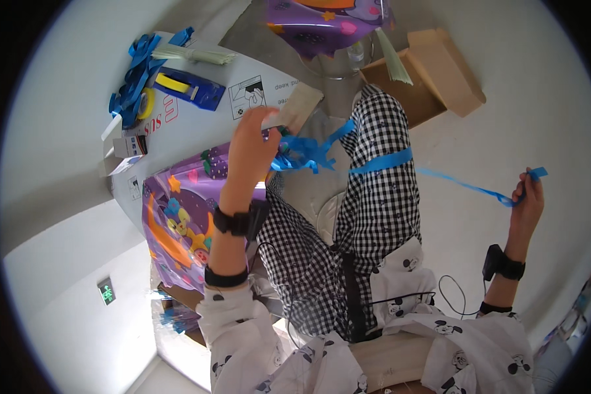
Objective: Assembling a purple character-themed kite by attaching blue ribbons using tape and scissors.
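My left hand [251, 143] is raised over the purple printed plastic bags [197, 197], its fingers curved and thumb apart. Right beside its thumb lies a loose bunch of blue ribbon [305, 154]; whether any finger touches it is hard to see. From that bunch a blue strip [391, 160] crosses my checkered trouser leg. It runs on as a thin, slightly sagging line to the right, where my right hand [528, 196] pinches it, with a short end sticking out past the fingers.
On the grey-white board at left sit a blue tape dispenser [194, 88], more blue ribbon [134, 79], a bundle of pale green ties [194, 55] and a small box [123, 152]. Ahead are an open cardboard box [440, 72] and another purple bag [328, 26] with pale ties [393, 59].
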A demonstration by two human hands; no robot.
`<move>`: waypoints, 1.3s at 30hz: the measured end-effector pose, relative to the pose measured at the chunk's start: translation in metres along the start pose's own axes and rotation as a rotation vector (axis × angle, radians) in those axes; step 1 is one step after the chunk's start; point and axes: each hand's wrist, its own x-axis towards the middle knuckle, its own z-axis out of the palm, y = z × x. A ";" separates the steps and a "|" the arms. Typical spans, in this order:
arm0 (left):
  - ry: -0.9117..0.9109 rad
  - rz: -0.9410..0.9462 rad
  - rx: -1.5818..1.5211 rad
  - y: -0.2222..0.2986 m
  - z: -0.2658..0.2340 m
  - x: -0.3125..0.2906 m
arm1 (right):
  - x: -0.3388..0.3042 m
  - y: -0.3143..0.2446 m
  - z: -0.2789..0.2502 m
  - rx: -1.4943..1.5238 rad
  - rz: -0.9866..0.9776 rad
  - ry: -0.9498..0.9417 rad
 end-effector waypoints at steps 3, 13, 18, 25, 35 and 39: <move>-0.181 -0.302 -0.161 -0.023 0.016 -0.075 | 0.004 -0.014 -0.017 0.066 -0.087 0.011; 0.372 -0.597 -0.250 -0.091 0.145 -0.145 | -0.001 -0.063 -0.039 0.077 -0.251 -0.017; 0.394 -0.668 -0.521 -0.041 0.158 -0.107 | -0.019 -0.053 -0.033 0.066 -0.232 -0.071; 0.052 -0.433 -0.297 0.030 0.165 -0.096 | -0.030 -0.054 -0.010 0.066 -0.177 -0.085; 0.177 -1.052 -1.291 -0.024 0.231 -0.090 | -0.036 -0.050 0.001 -0.017 -0.108 -0.103; 0.401 -0.709 -1.467 0.006 0.195 -0.034 | -0.034 -0.053 -0.003 -0.045 -0.121 -0.084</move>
